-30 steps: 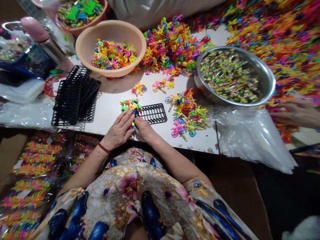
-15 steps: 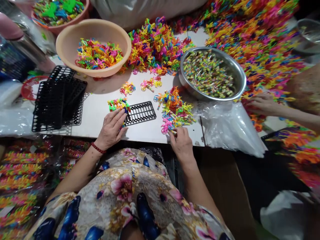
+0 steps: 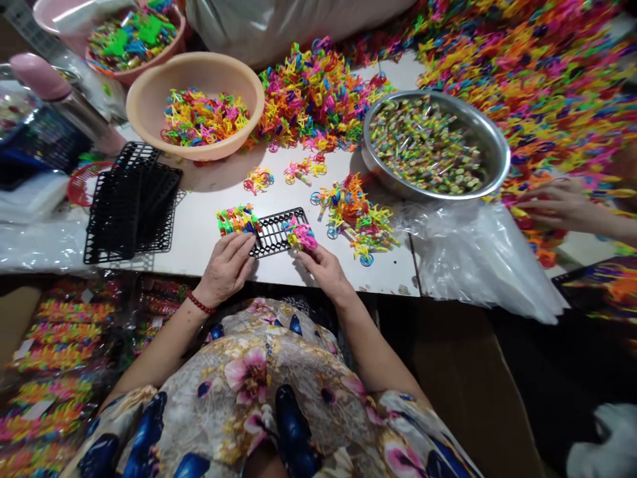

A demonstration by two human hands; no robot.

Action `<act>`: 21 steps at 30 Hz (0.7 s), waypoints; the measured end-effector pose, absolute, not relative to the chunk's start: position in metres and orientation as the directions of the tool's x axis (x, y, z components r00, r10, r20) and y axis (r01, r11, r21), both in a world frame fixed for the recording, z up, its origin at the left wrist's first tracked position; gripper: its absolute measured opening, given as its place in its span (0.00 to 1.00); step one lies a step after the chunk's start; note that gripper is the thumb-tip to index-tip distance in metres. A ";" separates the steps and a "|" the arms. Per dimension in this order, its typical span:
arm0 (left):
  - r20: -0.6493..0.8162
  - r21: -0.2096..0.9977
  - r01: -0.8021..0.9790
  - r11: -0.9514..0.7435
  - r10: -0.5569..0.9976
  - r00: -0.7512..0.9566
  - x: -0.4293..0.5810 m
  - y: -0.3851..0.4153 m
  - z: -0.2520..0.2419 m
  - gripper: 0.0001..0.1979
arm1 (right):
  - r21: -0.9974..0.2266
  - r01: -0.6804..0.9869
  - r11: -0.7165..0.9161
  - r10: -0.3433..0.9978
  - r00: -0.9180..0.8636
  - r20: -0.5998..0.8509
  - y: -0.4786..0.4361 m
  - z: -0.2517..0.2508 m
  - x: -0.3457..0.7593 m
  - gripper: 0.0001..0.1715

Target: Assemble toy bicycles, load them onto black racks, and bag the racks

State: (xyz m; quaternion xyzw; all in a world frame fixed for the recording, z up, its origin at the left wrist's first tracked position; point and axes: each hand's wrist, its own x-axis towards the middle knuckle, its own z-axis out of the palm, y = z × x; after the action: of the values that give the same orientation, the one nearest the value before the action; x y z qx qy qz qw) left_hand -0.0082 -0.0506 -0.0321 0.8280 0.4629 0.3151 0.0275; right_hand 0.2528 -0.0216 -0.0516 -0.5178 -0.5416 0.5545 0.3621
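A small black plastic grid rack lies on the table in front of me. Bright little plastic toys fill its left end in rows. My left hand rests at that end, its fingers together and bent against the rack's near side by the toys. Between the fingertips of my right hand is a pink plastic toy, over the right end of the rack. Part of the toy is hidden, so its exact shape cannot be made out. Right of the rack is a small heap of mixed toys.
Behind stand a peach basin of toys and a steel bowl of small wrapped tubes. Black racks are stacked at left, clear plastic bags at right. Another person's hand reaches into the large toy pile.
My right hand has moved left from the small heap to the rack, bringing the pink toy. My left hand stays at the rack's left end. The view has shifted slightly.
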 end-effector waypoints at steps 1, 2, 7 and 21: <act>0.488 0.337 0.752 -0.566 0.789 0.375 -0.008 -0.051 -0.032 0.29 | -0.973 0.031 -0.227 0.946 -0.232 -0.228 -0.017 -0.053 0.248 0.22; 0.482 0.337 0.753 -0.565 0.791 0.378 -0.008 -0.051 -0.033 0.30 | -0.955 -0.077 -0.286 0.931 -0.260 -0.258 -0.012 -0.056 0.245 0.24; 0.467 0.334 0.757 -0.562 0.796 0.385 -0.008 -0.052 -0.033 0.31 | -0.985 -0.014 -0.174 0.984 -0.027 -0.174 0.004 -0.062 0.255 0.21; 0.483 0.349 0.744 -0.570 0.790 0.378 -0.008 -0.052 -0.032 0.33 | -0.892 0.286 0.351 0.883 -0.419 0.213 -0.015 -0.073 0.188 0.16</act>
State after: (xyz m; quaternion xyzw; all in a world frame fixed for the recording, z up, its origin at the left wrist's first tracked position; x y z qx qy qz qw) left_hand -0.0078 -0.0520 -0.0316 0.8294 0.4623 0.3115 0.0365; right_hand 0.1884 -0.0153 -0.0727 -0.3967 -0.7363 0.4090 0.3650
